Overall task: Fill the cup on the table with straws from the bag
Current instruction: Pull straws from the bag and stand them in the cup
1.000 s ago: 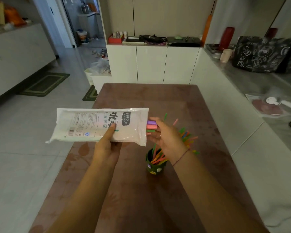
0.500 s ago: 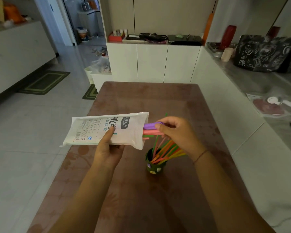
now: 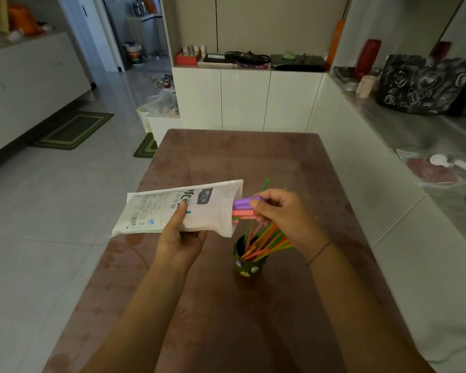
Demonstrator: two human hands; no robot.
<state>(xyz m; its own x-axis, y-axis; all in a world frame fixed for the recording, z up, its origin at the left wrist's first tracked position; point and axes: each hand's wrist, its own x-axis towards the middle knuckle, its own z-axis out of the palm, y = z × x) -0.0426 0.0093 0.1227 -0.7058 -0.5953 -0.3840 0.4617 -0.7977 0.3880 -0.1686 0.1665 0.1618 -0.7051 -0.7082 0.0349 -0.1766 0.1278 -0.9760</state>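
Head view: left hand (image 3: 180, 238) grips the bag (image 3: 170, 211) above-left of the cup (image 3: 249, 266), which stands on the counter (image 3: 253, 162). Above the cup, the right hand (image 3: 283, 219) pinches protruding straws (image 3: 243, 203); their lengths lie hidden inside the bag. Loose straws (image 3: 265, 242) in the cup are partly covered by that hand.

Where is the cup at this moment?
In the head view, the green cup stands on the brown table near centre, just below the right hand and the open end of the bag, with colourful straws in it.
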